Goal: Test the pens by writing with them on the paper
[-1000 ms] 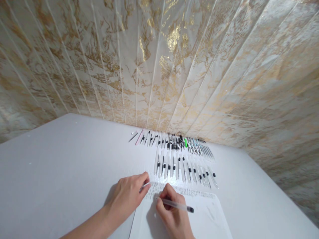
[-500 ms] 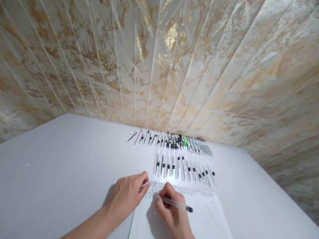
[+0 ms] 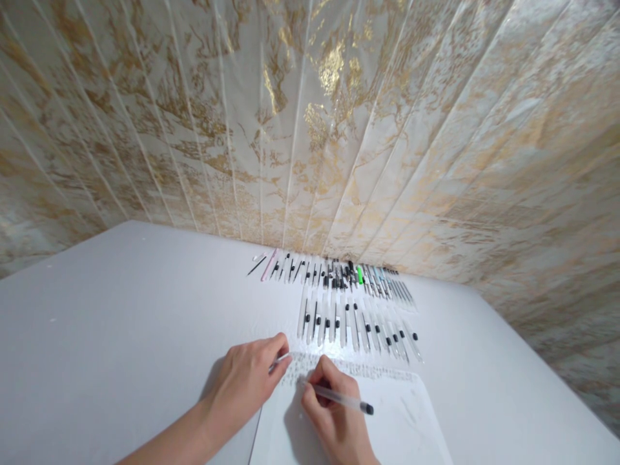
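My right hand (image 3: 334,407) is closed around a pen (image 3: 341,396) with a clear frosted barrel and a black end plug. Its tip points left, down to a white sheet (image 3: 397,426) with rounded corners, on or just above rows of small dark handwriting (image 3: 358,369) along the sheet's top. At the sheet's upper left corner, my left hand (image 3: 252,371) pinches thumb and fingers around a thin pale piece (image 3: 281,360), too small to make out. The fingers partly hide that piece.
Beyond the sheet lies a row of clear pen barrels with black caps (image 3: 358,326). Further back, along the patterned wall covering (image 3: 300,161), run more pens, refills, a pink stick (image 3: 269,265) and a bright green piece (image 3: 360,275). All rest on a white table (image 3: 121,323).
My right hand and the pen have shifted very slightly left along the writing. My left hand stays in the same place.
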Demonstrator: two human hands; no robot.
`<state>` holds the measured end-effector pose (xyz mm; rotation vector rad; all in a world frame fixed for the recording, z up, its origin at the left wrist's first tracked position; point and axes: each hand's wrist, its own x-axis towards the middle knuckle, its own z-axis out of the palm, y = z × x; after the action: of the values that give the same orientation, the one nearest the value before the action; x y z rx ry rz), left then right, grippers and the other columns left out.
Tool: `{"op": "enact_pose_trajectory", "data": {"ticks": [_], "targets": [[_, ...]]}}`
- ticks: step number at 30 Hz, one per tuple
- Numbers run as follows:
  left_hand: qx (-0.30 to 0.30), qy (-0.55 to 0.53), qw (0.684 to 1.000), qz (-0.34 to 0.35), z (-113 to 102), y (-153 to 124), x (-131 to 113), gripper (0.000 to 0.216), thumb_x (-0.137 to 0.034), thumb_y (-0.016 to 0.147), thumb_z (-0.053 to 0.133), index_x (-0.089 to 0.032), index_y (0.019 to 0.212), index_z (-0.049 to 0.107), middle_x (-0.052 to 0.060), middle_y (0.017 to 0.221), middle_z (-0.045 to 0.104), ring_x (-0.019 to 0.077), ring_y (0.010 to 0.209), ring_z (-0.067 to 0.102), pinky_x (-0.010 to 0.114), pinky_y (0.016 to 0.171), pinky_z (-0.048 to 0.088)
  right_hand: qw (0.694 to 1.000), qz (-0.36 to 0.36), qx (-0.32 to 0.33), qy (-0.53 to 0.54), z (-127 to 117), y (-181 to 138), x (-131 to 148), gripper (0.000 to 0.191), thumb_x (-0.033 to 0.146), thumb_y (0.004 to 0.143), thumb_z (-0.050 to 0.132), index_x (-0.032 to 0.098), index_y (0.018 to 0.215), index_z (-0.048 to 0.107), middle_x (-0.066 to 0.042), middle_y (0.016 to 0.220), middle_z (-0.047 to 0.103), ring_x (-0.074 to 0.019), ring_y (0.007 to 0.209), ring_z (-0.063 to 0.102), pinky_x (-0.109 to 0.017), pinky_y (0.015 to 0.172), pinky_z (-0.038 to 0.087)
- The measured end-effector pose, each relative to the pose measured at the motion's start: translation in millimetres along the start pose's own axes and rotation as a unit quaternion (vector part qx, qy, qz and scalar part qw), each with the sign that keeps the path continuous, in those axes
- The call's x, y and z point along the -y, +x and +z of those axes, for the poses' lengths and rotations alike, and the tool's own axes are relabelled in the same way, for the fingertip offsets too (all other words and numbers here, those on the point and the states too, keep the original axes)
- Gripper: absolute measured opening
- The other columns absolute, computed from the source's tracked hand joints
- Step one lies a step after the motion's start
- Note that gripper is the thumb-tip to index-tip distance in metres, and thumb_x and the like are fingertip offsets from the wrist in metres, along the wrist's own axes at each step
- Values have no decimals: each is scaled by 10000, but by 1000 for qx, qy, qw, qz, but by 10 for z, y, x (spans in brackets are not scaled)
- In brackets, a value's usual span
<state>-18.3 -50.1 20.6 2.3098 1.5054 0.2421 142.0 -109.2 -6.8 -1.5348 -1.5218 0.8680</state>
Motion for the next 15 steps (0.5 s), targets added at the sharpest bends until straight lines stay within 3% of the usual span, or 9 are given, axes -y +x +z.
{"op": "enact_pose_trajectory", "data": {"ticks": [11, 15], "targets": [[-2, 3, 1000, 0, 9, -5, -2, 103, -266, 906, 491, -252, 822, 548, -55, 706, 685, 169, 635, 660, 229, 530, 299, 1000, 2, -7, 18, 40, -21, -52, 221, 164, 725, 513, 227, 609, 337, 83, 505, 343, -92, 479, 330, -223, 465, 249], [-9, -2, 1000, -3, 3, -13, 0, 28, -257, 894, 516, -248, 880, 539, -46, 718, 683, 177, 631, 661, 236, 549, 341, 993, 26, -68, 95, -5, -14, -103, 207, 216, 777, 553, 219, 635, 403, 73, 553, 376, -105, 511, 348, -228, 488, 276]]}}
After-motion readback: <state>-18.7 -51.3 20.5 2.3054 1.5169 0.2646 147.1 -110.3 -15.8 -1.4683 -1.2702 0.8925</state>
